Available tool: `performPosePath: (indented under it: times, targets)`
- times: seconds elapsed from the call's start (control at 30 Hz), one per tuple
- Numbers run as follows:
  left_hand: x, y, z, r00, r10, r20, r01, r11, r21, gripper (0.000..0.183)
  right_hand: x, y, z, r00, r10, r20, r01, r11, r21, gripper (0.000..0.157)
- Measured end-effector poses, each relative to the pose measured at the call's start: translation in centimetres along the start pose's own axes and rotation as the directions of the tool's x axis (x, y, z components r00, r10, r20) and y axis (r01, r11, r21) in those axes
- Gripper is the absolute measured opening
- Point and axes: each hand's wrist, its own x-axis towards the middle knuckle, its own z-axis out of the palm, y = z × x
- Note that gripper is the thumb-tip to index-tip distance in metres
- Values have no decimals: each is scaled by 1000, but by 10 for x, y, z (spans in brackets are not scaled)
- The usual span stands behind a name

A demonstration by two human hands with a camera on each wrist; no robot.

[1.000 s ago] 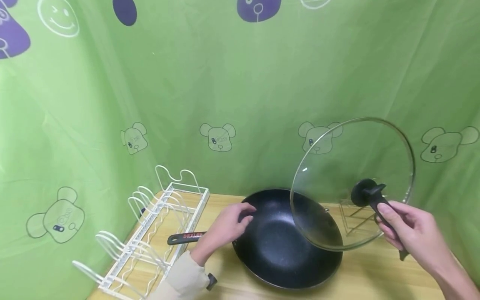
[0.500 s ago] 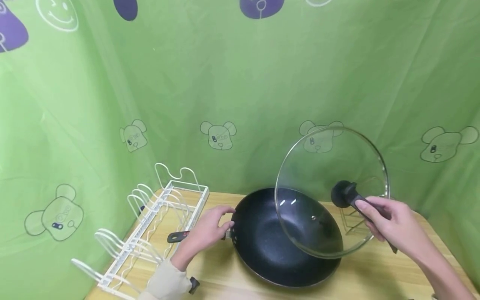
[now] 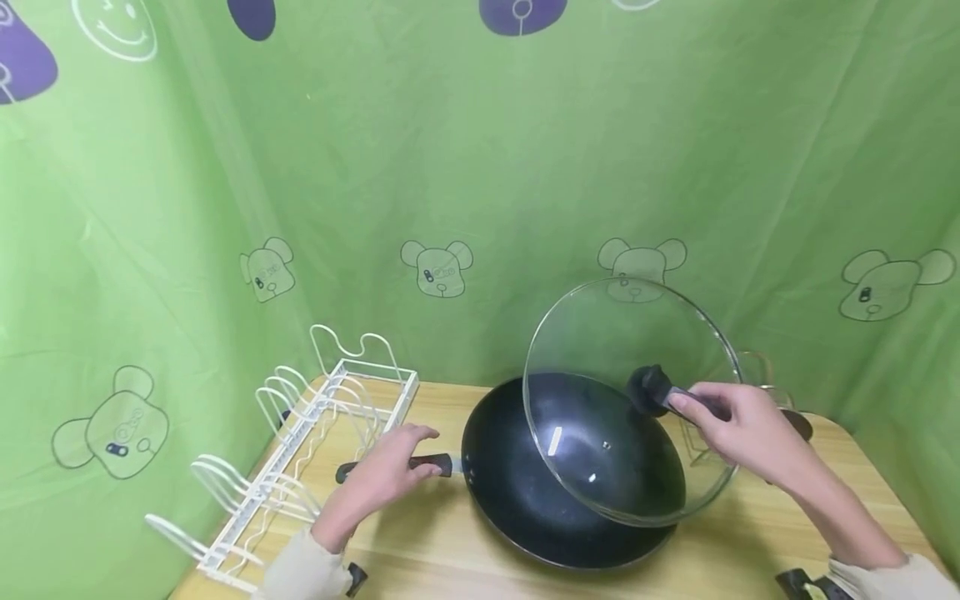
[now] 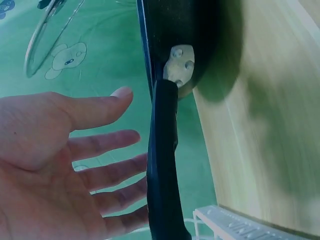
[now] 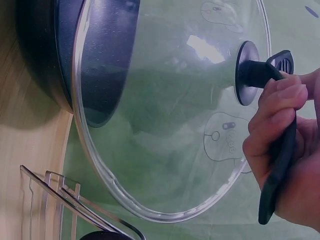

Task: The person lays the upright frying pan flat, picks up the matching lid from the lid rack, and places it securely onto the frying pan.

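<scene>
A black wok (image 3: 517,500) rests on the wooden table, its long black handle (image 4: 164,160) pointing left. My left hand (image 3: 386,471) hovers over that handle with fingers spread and thumb apart. In the left wrist view, the left hand's fingertips reach just behind the handle; contact cannot be told. My right hand (image 3: 750,429) grips the black handle (image 5: 280,165) of a round glass lid (image 5: 165,150). Tilted, the lid hangs above the wok's right part, and the wok shows through the glass. Part of the lid's handle is hidden by the curled fingers.
A white wire rack (image 3: 411,396) with upright loops stands at the left of the table. Behind the right hand is a small metal wire rack (image 5: 50,200), with a dark rounded object (image 3: 797,423) beside it. Green curtain (image 3: 480,167) encloses the table.
My right hand has brought the lid left and lower, over the wok. My left hand has drawn back from the wok's rim, leftward, to above its handle.
</scene>
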Motion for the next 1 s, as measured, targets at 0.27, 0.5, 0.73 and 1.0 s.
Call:
performPosePath:
  times: [0.27, 0.5, 0.73, 1.0]
  targets:
    - [-7, -9, 3, 1000, -6, 19, 4, 997, 72, 55, 12, -6, 11, 999, -23, 45, 27, 995, -96, 34]
    - [-7, -14, 8, 999, -22, 41, 17, 992, 122, 53, 19, -10, 17, 996, -59, 60, 67, 987, -143, 37]
    - [-8, -18, 11, 995, -89, 41, 81, 984, 159, 36, 24, -14, 23, 993, -101, 65, 112, 977, -179, 42]
    - [-7, -15, 15, 993, -121, 8, 116, 966, 231, 27, 29, -17, 27, 992, -106, 71, 119, 970, -213, 46]
